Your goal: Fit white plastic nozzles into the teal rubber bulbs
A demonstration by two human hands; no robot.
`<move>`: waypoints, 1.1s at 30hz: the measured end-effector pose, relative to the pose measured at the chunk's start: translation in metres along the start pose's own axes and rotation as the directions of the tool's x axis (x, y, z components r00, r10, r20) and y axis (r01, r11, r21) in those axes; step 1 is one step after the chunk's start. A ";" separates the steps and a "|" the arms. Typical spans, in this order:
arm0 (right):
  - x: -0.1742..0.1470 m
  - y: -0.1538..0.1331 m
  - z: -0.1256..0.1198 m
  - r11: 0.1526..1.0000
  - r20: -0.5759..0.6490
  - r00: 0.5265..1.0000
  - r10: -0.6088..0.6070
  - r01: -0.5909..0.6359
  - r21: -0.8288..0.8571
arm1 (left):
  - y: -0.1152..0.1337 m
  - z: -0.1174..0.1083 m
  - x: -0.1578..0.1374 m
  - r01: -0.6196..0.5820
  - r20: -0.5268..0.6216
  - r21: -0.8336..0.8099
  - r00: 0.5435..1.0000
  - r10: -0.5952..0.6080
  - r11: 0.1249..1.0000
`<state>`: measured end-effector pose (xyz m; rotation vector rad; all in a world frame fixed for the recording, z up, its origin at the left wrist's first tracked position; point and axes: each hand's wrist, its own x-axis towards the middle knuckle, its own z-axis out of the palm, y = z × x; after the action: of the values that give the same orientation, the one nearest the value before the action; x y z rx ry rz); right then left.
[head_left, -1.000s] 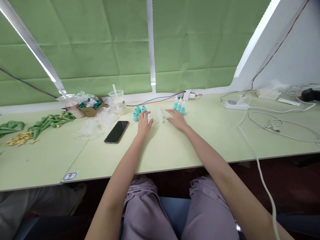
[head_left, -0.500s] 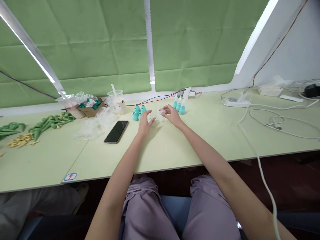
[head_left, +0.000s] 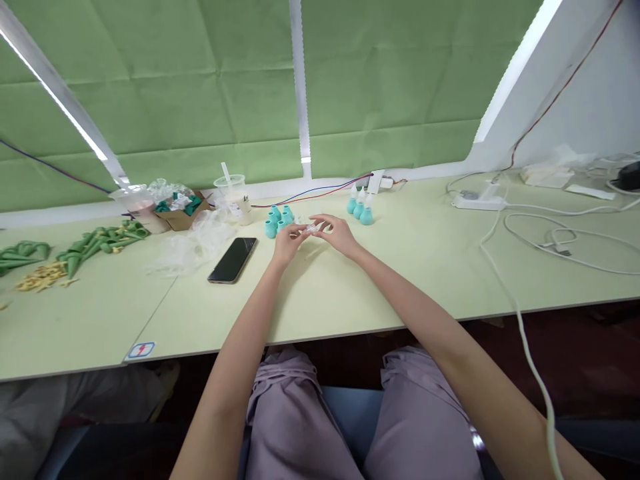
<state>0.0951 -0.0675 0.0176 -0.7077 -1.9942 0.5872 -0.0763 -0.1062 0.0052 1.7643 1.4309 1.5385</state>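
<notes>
My left hand (head_left: 287, 245) and my right hand (head_left: 339, 236) meet just above the table, fingertips close together. Between them is a small clear plastic piece (head_left: 312, 229), with the fingers of both hands pinched on it; its exact kind is too small to make out. Small whitish pieces (head_left: 299, 220) show partly behind my left fingers. Just left of that hand stand several open-necked teal bottles (head_left: 271, 229). Beyond my right hand, three teal bottles with white pointed nozzles (head_left: 366, 215) stand upright in a slanted row.
A phone (head_left: 233, 260) lies left of my arms, near a crumpled clear bag (head_left: 193, 243), a drink cup (head_left: 237, 203) and a cardboard box (head_left: 185, 217). Green cone-shaped pieces (head_left: 100, 243) and yellow bits (head_left: 43, 277) lie further left. A power strip (head_left: 477, 203) and white cables occupy the right.
My hands have come together, the right moving left with the clear piece. My left fingers, spread over the whitish pieces before, have closed on the clear piece.
</notes>
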 end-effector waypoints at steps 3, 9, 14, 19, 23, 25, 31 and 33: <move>-0.001 -0.001 -0.003 0.991 -0.021 1.000 -0.020 0.017 -0.136 | 0.001 -0.006 0.002 0.002 -0.105 0.059 0.994 0.004 0.998; -0.001 -0.003 0.002 0.850 0.094 0.995 0.036 0.019 -0.526 | -0.005 -0.018 0.004 0.012 -0.280 0.081 0.960 0.011 0.997; 0.011 -0.007 0.013 0.717 0.212 0.977 0.021 0.133 -0.684 | -0.009 -0.017 0.004 0.043 -0.288 0.047 0.957 -0.027 0.998; 0.029 -0.006 0.025 0.667 0.228 0.972 0.048 0.139 -0.732 | -0.009 -0.015 0.003 0.067 -0.261 0.048 0.964 -0.052 0.997; 0.032 -0.008 0.026 0.867 0.159 0.981 0.111 -0.017 -0.498 | -0.008 -0.013 0.003 0.045 -0.226 0.016 0.973 -0.040 0.999; 0.030 -0.008 0.023 0.968 0.199 0.964 0.175 -0.131 -0.216 | -0.008 -0.010 0.004 0.034 -0.185 -0.029 0.982 -0.039 0.999; 0.017 -0.001 0.003 0.969 0.207 0.960 0.187 -0.215 0.120 | -0.005 0.006 0.001 -0.001 -0.026 -0.024 1.000 0.001 1.000; 0.013 -0.001 -0.007 0.977 0.187 0.959 0.212 -0.214 -0.010 | -0.002 0.006 -0.002 -0.038 0.067 0.076 0.997 0.033 0.996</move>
<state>0.0954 -0.0580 0.0294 -0.8965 -2.0993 0.8178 -0.0714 -0.1050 0.0005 1.8765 1.4524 1.4470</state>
